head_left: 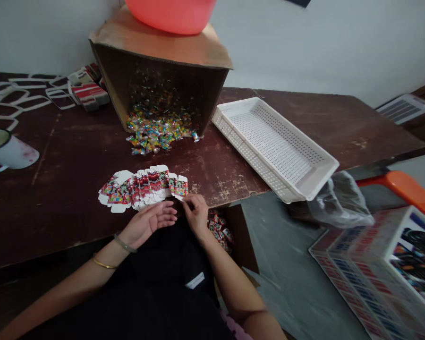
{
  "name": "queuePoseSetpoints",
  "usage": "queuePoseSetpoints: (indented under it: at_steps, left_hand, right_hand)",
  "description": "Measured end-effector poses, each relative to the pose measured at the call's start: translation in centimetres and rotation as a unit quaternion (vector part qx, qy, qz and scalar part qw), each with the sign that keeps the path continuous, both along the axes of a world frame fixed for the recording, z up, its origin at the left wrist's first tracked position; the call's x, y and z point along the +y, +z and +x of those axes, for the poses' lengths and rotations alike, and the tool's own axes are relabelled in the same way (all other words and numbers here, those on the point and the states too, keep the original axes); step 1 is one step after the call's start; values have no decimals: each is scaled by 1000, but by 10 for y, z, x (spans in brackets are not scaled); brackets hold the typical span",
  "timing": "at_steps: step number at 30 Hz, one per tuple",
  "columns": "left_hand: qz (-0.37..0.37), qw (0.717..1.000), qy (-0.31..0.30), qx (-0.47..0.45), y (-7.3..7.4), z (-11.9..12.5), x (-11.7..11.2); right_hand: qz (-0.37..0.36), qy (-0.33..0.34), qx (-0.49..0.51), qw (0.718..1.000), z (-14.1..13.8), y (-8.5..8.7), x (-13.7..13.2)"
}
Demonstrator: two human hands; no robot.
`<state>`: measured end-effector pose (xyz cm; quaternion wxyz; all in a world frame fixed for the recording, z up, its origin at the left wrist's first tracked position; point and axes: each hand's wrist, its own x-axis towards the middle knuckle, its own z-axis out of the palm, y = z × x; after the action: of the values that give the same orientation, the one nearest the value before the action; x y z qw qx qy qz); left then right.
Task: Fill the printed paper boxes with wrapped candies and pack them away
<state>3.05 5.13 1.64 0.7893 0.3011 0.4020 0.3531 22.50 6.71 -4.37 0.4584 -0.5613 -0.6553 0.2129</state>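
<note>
A fanned row of small flat printed cartons (143, 188), red with white flaps, lies near the front edge of the dark table. At its right end, my right hand (197, 212) pinches the edge of one small carton (181, 186). My left hand (152, 221) is open beside the row, palm turned up and fingers stretched out, holding nothing. Behind the row, a cardboard box (115, 87) on its side spills clear packets of colourful candies (159, 127) onto the table.
A white perforated tray (230, 137) sticks out past the table's edge. An enamel mug (16, 150) stands left, near a stack of cards. A pink basin (172, 14) rests on the box. Below are a carton of red packets (219, 230) and a crate (361, 274).
</note>
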Motion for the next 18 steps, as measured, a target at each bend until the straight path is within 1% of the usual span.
queuePoseSetpoints:
  at_steps: [1, 2, 3, 4, 5, 6, 7, 8, 9, 10, 11, 12, 13, 14, 15, 16, 17, 18]
  left_hand:
    - [79, 994, 16, 68, -1, 1, 4]
    - [159, 976, 21, 146, -4, 2, 10]
    - [233, 946, 12, 226, -9, 3, 17]
    - [295, 909, -8, 295, -14, 4, 24]
    - [343, 872, -32, 349, -21, 5, 30]
    - [376, 842, -53, 383, -27, 5, 34]
    - [396, 823, -67, 403, -32, 7, 38]
    - [408, 812, -73, 411, -35, 8, 39]
    - [413, 809, -71, 411, -36, 9, 40]
    - [412, 813, -58, 407, -35, 10, 39]
    - [402, 826, -39, 394, -32, 11, 38]
    - [380, 848, -17, 369, -27, 11, 36]
    - [343, 880, 2, 329, -22, 11, 33]
    - [291, 916, 11, 275, -16, 11, 31]
    - [228, 950, 5, 213, -12, 10, 27]
    - [164, 974, -14, 153, -8, 9, 24]
    - [109, 988, -35, 105, -5, 7, 20]
    - [69, 994, -51, 75, -4, 6, 16]
  right_hand:
    - [-14, 11, -3, 1000, -2, -4, -1]
    - [-24, 20, -2, 999, -3, -8, -1]
    - [-31, 28, 1, 999, -4, -10, -1]
    - [-34, 32, 5, 999, -3, -11, -1]
    - [-35, 34, 9, 999, -1, -10, 0]
    - [-35, 31, 12, 999, 3, -6, 1]
    - [-33, 20, 20, 999, 7, -1, 0]
    - [-26, -2, 33, 999, 12, 7, -1]
    - [-13, -31, 49, 998, 17, 16, -4]
    - [6, -60, 61, 996, 21, 25, -9]
    - [31, -81, 65, 994, 23, 34, -14]
    - [59, -83, 57, 993, 23, 42, -20]
    - [86, -60, 37, 994, 21, 49, -26]
    - [108, -7, 5, 994, 17, 54, -32]
    - [122, 66, -29, 990, 12, 57, -37]
    - [128, 145, -57, 979, 6, 59, -41]
    - [125, 209, -74, 967, 0, 60, -43]
    - [113, 246, -80, 960, -4, 60, -43]
